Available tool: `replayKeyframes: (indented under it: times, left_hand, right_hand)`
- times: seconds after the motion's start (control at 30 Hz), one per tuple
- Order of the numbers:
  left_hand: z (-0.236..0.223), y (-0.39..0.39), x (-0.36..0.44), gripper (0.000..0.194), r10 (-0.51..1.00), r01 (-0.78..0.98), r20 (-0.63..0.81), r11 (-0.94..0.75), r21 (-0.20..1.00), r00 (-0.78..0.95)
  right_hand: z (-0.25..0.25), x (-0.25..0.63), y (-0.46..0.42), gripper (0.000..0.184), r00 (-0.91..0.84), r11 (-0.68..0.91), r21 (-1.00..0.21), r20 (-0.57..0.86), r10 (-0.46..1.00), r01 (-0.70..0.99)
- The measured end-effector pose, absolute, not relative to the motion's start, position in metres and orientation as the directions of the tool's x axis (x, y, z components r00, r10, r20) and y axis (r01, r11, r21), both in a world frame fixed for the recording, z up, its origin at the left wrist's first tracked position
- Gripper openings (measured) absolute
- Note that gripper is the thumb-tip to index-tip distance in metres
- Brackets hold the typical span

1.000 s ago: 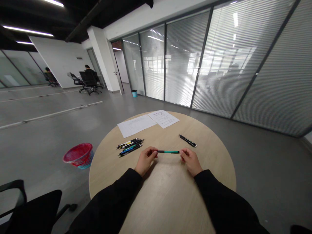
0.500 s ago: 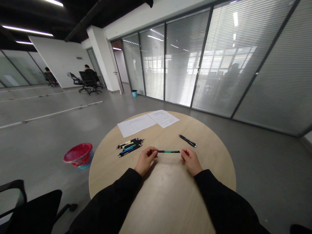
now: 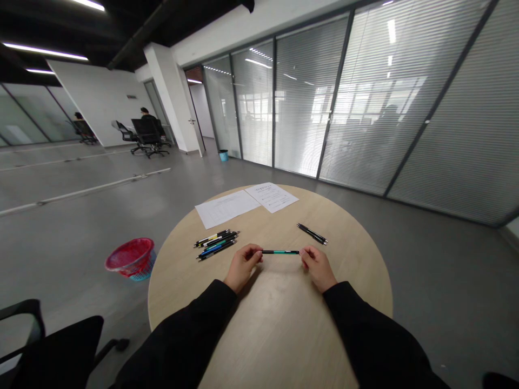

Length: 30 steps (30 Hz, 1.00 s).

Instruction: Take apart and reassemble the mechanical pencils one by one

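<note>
A green and black pen (image 3: 280,252) is stretched level between my two hands, just above the round wooden table (image 3: 279,329). My left hand (image 3: 244,266) is closed on its dark left end, thumb and fingers pinching. The right end is pinched by my right hand (image 3: 318,266). The pen's very tips are hidden by my fingers. Left of my left hand lies a loose pile of several pens (image 3: 217,245), black with yellow, white, blue and green parts. Beyond my right hand, a pair of dark pens (image 3: 312,234) lies slantwise, side by side.
Two printed paper sheets, one on the left (image 3: 227,209) and one on the right (image 3: 272,197), lie at the table's far edge. A red and blue basket (image 3: 132,259) stands on the floor at left. A black chair (image 3: 60,351) is at lower left. Glass partitions (image 3: 304,108) with blinds stand behind.
</note>
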<state>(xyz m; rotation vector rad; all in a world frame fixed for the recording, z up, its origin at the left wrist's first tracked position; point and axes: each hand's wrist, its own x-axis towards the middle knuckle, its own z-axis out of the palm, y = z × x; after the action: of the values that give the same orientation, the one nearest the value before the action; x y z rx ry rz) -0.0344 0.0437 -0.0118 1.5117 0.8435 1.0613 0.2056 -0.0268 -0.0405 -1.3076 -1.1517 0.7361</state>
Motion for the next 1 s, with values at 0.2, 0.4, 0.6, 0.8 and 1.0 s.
replayKeyframes:
  times: [0.2, 0.4, 0.6, 0.8, 1.0]
  left_hand:
    - [-0.0103, 0.0416, -0.0341, 0.026, 0.921, -0.026, 0.179, -0.182, 0.983, 0.345]
    - [-0.0079, 0.0414, -0.0340, 0.029, 0.921, -0.013, 0.170, -0.177, 0.984, 0.352]
    - [-0.0057, 0.0389, -0.0334, 0.030, 0.924, -0.012, 0.164, -0.170, 0.985, 0.345]
    - [-0.0064, 0.0392, -0.0337, 0.031, 0.925, -0.009, 0.170, -0.178, 0.984, 0.341]
    - [-0.0034, 0.0377, -0.0332, 0.031, 0.927, 0.001, 0.162, -0.172, 0.985, 0.338]
  right_hand:
    - [-0.0389, 0.2050, -0.0274, 0.039, 0.314, 0.174, -0.969, 0.223, 0.923, 0.175]
    - [-0.0366, 0.2034, -0.0287, 0.039, 0.324, 0.161, -0.974, 0.205, 0.923, 0.159]
    - [-0.0330, 0.2033, -0.0303, 0.039, 0.340, 0.158, -0.973, 0.207, 0.917, 0.167]
    - [-0.0371, 0.2042, -0.0280, 0.042, 0.352, 0.153, -0.974, 0.204, 0.913, 0.168]
    - [-0.0426, 0.2047, -0.0259, 0.040, 0.350, 0.169, -0.974, 0.213, 0.912, 0.153]
